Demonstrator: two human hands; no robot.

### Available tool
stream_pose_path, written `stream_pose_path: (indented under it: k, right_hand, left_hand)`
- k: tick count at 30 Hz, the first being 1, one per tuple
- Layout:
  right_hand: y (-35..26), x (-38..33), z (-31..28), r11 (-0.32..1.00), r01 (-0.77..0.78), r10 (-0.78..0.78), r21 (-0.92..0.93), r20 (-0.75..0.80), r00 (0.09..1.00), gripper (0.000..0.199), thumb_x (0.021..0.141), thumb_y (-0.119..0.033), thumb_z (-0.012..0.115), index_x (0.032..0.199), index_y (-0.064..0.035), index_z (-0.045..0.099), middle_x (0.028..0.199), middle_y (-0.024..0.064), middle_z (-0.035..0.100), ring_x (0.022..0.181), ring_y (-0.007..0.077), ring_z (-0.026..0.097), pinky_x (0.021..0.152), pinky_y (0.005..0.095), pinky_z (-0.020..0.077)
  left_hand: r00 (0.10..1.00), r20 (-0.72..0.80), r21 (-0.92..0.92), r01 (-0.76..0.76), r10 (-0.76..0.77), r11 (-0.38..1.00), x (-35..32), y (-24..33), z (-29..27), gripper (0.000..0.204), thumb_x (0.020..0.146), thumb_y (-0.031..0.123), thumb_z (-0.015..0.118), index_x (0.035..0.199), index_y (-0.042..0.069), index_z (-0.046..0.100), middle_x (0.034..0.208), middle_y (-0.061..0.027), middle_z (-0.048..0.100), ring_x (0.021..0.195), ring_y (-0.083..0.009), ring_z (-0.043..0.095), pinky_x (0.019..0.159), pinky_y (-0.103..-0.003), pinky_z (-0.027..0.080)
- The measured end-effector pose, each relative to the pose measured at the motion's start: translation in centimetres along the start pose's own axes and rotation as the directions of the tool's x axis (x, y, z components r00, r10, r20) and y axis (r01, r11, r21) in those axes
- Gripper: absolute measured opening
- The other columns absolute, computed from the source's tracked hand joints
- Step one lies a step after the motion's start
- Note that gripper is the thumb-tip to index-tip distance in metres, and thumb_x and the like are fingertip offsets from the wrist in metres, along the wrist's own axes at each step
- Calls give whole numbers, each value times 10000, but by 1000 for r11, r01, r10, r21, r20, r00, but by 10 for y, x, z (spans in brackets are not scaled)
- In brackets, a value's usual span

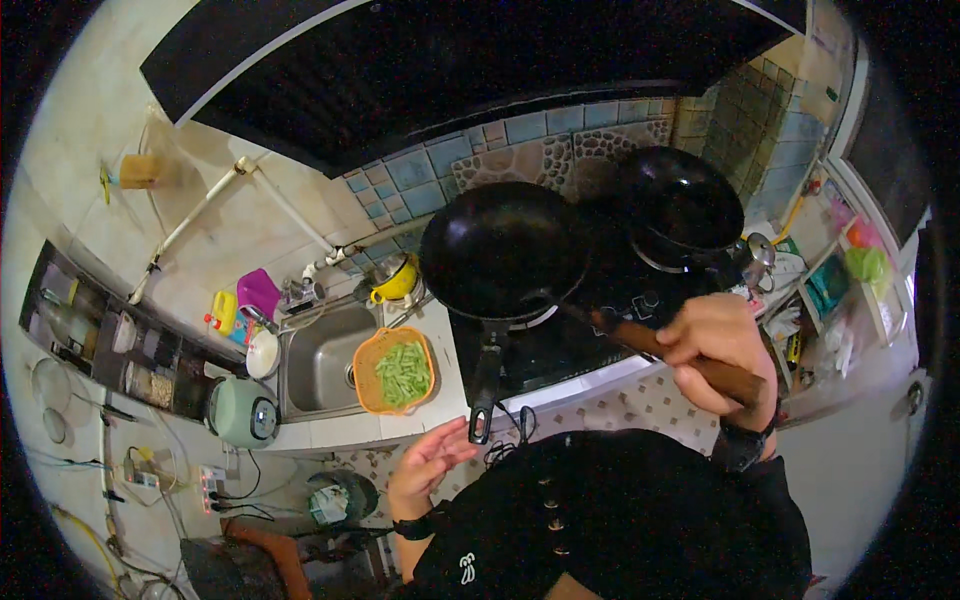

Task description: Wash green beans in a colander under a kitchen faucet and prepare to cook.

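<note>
A black wok (pixel 500 250) sits on the left side of the black gas stove (pixel 610 335), its inside dark and its long handle (pixel 487 375) pointing toward me. In my right hand (pixel 715 350) is a wooden-handled spatula (pixel 640 338), gripped along the brown handle. Its dark end reaches over the wok's near right rim, where the head barely shows against the black. My left hand (pixel 430 465) is open, fingers stretched out beside the looped end of the wok handle; whether they touch it I cannot tell.
A second black wok (pixel 685 205) stands on the right burner. Left of the stove, an orange basket (pixel 362 385) holds cut green beans (pixel 403 375) beside the steel sink (pixel 318 355). A green rice cooker (pixel 243 412) is farther left; a black range hood (pixel 450 70) hangs above.
</note>
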State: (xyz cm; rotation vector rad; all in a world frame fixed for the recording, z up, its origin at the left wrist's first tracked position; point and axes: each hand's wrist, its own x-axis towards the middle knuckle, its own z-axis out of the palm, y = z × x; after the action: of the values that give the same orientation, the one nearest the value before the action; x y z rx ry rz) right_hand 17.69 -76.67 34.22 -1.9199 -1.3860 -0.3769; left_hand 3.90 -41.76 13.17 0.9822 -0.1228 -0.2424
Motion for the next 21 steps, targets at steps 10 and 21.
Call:
stream_pose_path:
  k: [10,21]
  right_hand:
    - [73,-23,67,988,-140,148,65,-148,978,180,705,-116,669,845,-30,596,919,156,606,785,293,600,696,338,479]
    - [69,-11,71,976,-203,213,79,-158,964,159,713,-78,658,831,-11,574,902,165,589,801,281,584,692,330,456]
  left_hand:
    - [999,-33,-4,-15,15,1000,-1,-2,1,753,743,303,680,1304,-33,306,1281,-245,395,1110,-335,483,955,-442,362]
    - [999,25,-53,-22,24,998,3,-1,4,695,791,268,633,1309,-42,288,1297,-200,389,1177,-340,417,978,-420,330]
